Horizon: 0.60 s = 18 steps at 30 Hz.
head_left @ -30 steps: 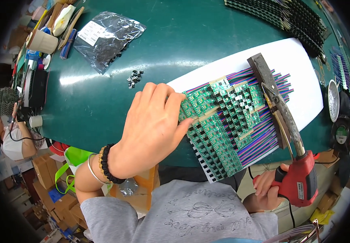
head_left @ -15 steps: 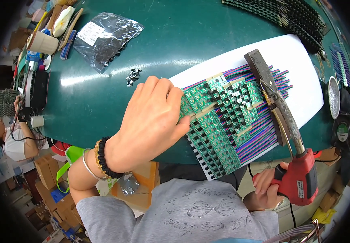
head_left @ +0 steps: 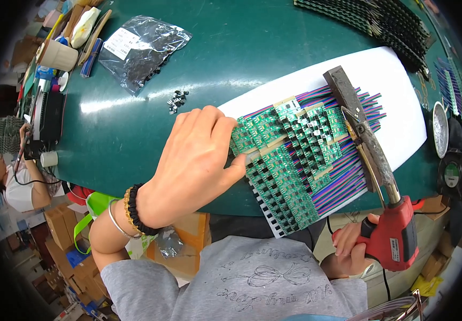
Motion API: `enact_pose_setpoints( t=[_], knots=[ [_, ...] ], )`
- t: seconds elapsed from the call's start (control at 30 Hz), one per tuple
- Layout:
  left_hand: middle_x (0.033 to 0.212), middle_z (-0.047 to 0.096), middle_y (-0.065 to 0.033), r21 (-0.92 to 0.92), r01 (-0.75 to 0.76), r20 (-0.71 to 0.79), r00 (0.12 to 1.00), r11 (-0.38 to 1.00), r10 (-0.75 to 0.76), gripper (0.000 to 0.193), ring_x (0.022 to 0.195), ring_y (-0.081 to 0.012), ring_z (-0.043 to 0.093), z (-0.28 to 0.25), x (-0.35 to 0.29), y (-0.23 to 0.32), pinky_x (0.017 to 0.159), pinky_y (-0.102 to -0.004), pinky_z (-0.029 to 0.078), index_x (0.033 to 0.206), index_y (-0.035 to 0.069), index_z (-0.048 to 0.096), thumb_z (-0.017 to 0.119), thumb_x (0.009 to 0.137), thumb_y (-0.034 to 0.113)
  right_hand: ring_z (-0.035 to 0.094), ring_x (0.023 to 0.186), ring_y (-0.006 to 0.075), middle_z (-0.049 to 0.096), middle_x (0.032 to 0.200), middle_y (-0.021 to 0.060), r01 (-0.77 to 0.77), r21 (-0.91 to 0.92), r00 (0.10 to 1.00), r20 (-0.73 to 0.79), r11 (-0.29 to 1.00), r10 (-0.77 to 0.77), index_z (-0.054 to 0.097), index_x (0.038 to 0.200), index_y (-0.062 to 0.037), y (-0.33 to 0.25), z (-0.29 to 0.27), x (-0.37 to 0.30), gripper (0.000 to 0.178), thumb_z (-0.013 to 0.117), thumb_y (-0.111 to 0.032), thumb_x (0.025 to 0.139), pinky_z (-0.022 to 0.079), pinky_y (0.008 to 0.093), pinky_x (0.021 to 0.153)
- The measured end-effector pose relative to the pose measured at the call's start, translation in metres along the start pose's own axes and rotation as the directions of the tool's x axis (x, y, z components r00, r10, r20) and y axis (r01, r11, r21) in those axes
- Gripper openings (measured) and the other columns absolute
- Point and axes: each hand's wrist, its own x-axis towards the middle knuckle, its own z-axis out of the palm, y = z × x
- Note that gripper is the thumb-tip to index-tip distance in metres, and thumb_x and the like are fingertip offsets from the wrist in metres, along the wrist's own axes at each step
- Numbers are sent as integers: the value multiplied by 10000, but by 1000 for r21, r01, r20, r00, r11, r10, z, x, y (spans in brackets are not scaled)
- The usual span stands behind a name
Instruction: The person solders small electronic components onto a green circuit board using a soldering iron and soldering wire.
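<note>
Green boards: the flat rows of small green circuit boards with black parts (head_left: 287, 184) lie just right of your left hand, on a smooth white board (head_left: 405, 101) with a curved edge.
Your left hand: your left hand (head_left: 196, 163) is bent over the left edge of the green boards, palm down, with the thumb near a gap between rows. Your fingertips are hidden, so I cannot tell if they pinch anything.
Your right hand: your right hand (head_left: 351, 246) is wrapped round the handle of the red and black gun-shaped tool (head_left: 397, 243), low on the right.
Tool tip: its long metal nose points up and left, over the bar, and ends near the right side of the green boards.
Wires: thin blue, pink and dark wires (head_left: 346, 190) run right from the green boards.
Bar: a long dark bar (head_left: 342, 88) lies across the wires.
Small bits: a little pile of black and silver bits (head_left: 177, 100) sits on the dark green bench (head_left: 113, 136), above your left hand.
Bag: a shiny grey plastic bag with a white label (head_left: 148, 51) lies farther up and left.
</note>
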Motion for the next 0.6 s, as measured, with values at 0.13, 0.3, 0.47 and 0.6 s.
enact_pose_setpoints(
  t=[0.13, 0.3, 0.47, 0.6],
  knots=[
    [978, 586, -137, -15, 20, 2, 1000, 1000, -20, 421, 904, -332, 580, -1, -2, -2, 794, -405, 479, 1021, -1, 628, 789, 637, 62, 483, 473, 151, 489, 562, 29, 14, 4, 1000, 16, 1000, -14, 326, 1419, 52, 1, 1, 1, 584, 586, -153, 938, 462, 313, 524],
    [1000, 597, -139, -88, 27, 3, 1000, 996, -27, 409, 925, -323, 595, -9, -4, -3, 809, -395, 492, 1066, 2, 637, 799, 694, 53, 471, 469, 152, 479, 557, 31, 34, -1, 999, 34, 999, -34, 325, 1407, 61, 2, -1, 2, 557, 559, -125, 937, 458, 313, 521],
    [969, 631, -147, -74, 173, -216, 959, 982, -185, 248, 860, -311, 637, -21, -28, -33, 736, -381, 518, 1004, 0, 649, 733, 771, 5, 462, 464, 157, 478, 557, 39, 52, 14, 998, 36, 999, -52, 309, 1408, 71, 1, -3, 0, 562, 542, -102, 927, 454, 314, 516],
    [900, 641, -128, -196, 220, -233, 936, 956, -263, 210, 778, -265, 651, -3, -52, -46, 683, -359, 526, 976, -18, 653, 722, 778, -26, 446, 450, 120, 469, 561, 12, 53, -100, 997, 59, 994, -47, 340, 1380, 45, 0, 7, 3, 581, 593, -298, 985, 420, 275, 485]
  ],
)
